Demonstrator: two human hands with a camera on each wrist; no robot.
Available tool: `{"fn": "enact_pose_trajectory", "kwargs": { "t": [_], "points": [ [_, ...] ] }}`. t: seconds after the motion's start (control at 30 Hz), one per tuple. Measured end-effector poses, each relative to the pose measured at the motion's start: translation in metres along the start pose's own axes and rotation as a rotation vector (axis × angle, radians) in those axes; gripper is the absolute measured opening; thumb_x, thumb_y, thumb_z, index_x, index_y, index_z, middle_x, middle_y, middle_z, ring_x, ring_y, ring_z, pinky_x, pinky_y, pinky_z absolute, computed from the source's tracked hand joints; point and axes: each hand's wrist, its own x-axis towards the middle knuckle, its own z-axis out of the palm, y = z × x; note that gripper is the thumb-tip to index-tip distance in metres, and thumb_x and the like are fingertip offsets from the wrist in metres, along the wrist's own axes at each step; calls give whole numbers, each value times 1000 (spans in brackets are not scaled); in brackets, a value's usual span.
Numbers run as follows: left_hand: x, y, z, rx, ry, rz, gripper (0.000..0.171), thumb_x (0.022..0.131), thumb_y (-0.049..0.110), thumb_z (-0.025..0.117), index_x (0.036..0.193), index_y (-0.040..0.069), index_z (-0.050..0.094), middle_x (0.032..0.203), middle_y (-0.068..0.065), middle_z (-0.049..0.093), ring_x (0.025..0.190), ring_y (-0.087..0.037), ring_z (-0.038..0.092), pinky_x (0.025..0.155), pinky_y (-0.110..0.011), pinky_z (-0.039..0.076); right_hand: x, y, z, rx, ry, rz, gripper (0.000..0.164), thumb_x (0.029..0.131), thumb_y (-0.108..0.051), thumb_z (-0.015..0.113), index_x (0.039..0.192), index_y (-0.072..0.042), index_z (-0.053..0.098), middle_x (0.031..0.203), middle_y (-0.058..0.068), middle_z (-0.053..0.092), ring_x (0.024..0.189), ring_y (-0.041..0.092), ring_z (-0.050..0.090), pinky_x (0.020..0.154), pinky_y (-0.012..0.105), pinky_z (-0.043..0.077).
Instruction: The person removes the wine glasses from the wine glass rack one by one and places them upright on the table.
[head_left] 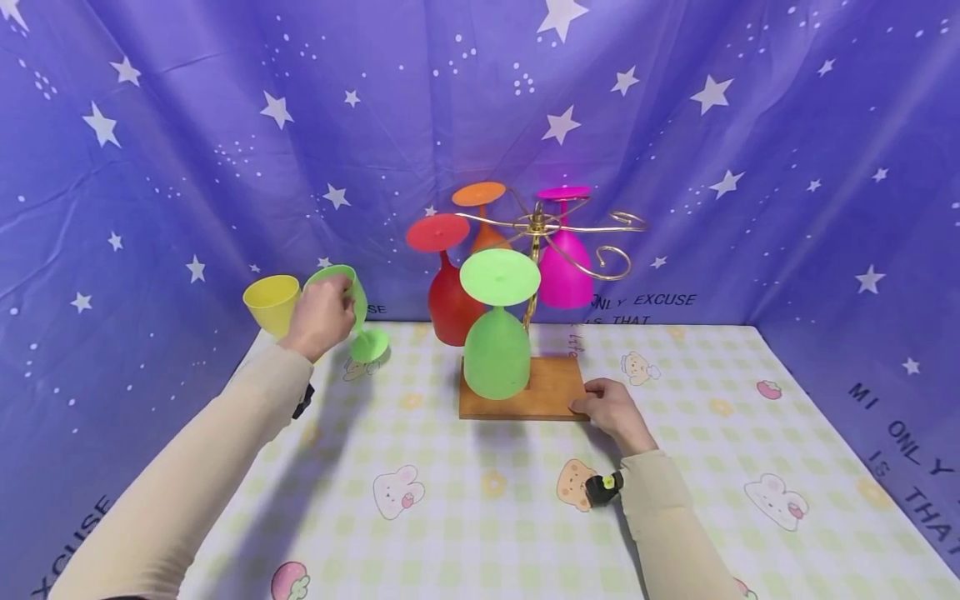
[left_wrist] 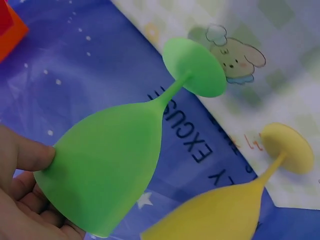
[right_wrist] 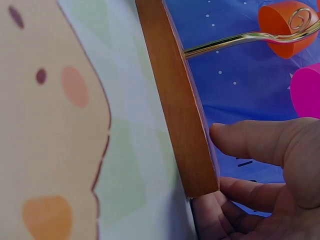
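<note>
My left hand (head_left: 324,315) pinches the bowl of a green plastic goblet (left_wrist: 110,160) near its rim, thumb on the outside. The goblet is tilted, its foot close over the tablecloth. Just left of it stands a yellow goblet (head_left: 272,302), partly behind that hand. With my right hand (head_left: 617,412) I hold the right end of a wooden base (head_left: 558,387); in the right wrist view the thumb lies on its top face. A gold wire rack (head_left: 536,223) rises from this base. Upside down on its arms hang a second green goblet (head_left: 497,354), a red one, an orange one and a pink one.
Two curled rack arms (head_left: 617,262) on the right carry no goblet. A checked tablecloth (head_left: 495,533) with cartoon prints covers the table. Behind and at both sides hangs a blue star-patterned curtain (head_left: 450,108), close to the table's back edge.
</note>
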Motion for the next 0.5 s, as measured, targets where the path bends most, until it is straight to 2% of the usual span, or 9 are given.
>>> {"fn": "enact_pose_trajectory", "kwargs": {
  "t": [0.27,0.37,0.5],
  "points": [
    [5,-16,2,41,-45,-46,30,81,-4,53,109,-7,62,102,-27,65,94,-43,60,85,-54,47,0,0,0,-3,4,6,52,83,-15,68,126,8,50,120,25,53,97,32,54,82,41,48],
    [5,-18,3,63,-59,-45,27,80,-4,55,106,-5,63,97,-25,66,90,-42,60,81,-54,47,0,0,0,-8,5,3,51,83,-15,68,125,8,51,117,24,54,93,30,55,79,40,48],
    [4,-19,4,118,-82,-11,27,76,-4,59,103,-4,63,91,-22,65,84,-40,60,75,-53,48,0,0,-1,-13,6,0,50,83,-15,69,124,8,52,114,23,55,92,30,54,79,40,48]
  ]
}}
